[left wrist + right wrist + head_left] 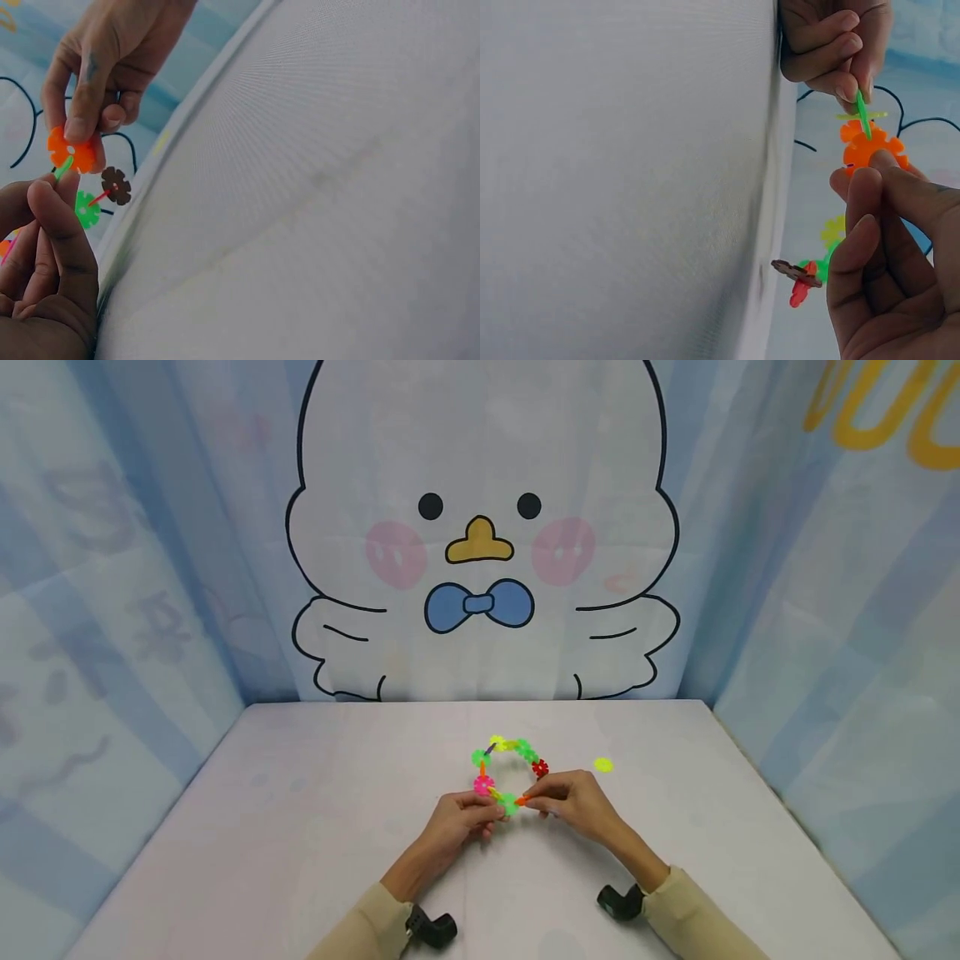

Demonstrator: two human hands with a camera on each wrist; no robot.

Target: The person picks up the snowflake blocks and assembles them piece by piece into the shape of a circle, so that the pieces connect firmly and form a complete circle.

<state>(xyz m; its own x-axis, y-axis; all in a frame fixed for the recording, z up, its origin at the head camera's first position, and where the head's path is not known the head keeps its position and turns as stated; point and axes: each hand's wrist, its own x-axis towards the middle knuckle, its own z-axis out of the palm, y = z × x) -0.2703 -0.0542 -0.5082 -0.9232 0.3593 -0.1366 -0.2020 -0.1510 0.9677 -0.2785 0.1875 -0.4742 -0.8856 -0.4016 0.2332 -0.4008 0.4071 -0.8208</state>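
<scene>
Notched flower-shaped plastic discs are joined in a chain that curves into a ring above the white table [337,827]. My left hand [465,817] pinches a green disc [863,116] at the near side of the ring. Between thumb and fingers of my right hand [576,803] is an orange disc [71,150], its edge meeting the green disc at the slots. A pink disc [483,785] sits just above the left fingers. Close by the right fingertips, a brown disc [116,185] crosses a red disc [802,289] at one end of the chain.
One loose yellow disc [603,765] lies on the table to the right of the ring. A curtain [480,660] with a cartoon bird hangs behind the table's far edge. Black wrist cameras [433,928] stick out below both sleeves.
</scene>
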